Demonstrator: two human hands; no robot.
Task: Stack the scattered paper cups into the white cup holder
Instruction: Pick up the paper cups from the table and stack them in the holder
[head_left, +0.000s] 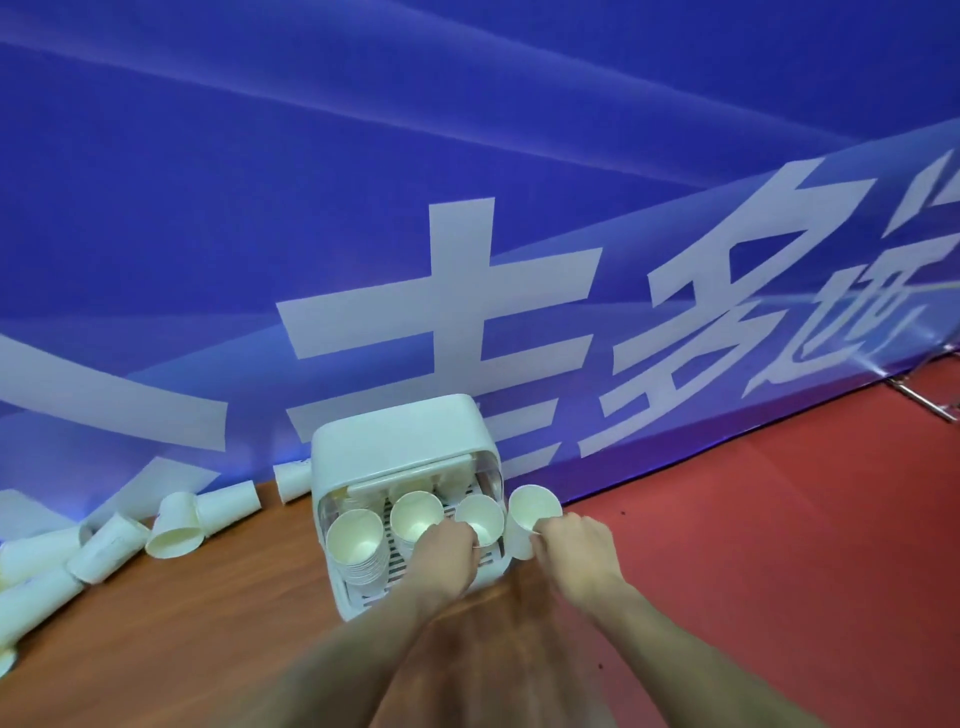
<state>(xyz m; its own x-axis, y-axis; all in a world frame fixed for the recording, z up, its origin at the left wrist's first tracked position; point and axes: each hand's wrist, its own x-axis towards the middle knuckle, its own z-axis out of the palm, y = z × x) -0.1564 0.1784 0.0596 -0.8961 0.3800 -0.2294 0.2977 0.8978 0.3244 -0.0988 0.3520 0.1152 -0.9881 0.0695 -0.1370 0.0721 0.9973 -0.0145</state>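
The white cup holder stands on the wooden table with its front open and a slatted tray pulled out. Three cup stacks stand in the tray: a tall left stack, a middle stack and a right stack. My left hand rests on the tray between the middle and right stacks, fingers curled at the right stack's rim. My right hand pinches the rim of a single upright paper cup just right of the holder. Several loose cups lie on their sides at the left.
A blue banner with large white characters stands right behind the holder. Red floor drops away to the right of the table edge. The wooden table stretches left and toward me. A metal bar lies at the far right.
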